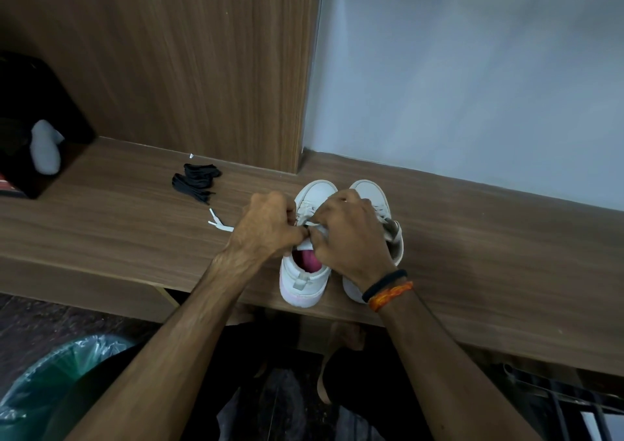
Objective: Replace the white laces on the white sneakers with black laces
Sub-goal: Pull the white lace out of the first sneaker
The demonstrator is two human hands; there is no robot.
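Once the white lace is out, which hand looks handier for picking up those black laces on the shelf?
Probably the left hand. The black laces lie on the wooden shelf to the left of the sneakers, on that hand's side. The right hand would have to cross over the shoes. Both are busy gripping the white lace.

wooden bench | wood panel behind | pale wall (dim light)

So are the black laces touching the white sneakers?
Apart. The head view shows the black laces bundled on the wooden shelf, with bare wood between them and the white sneakers.
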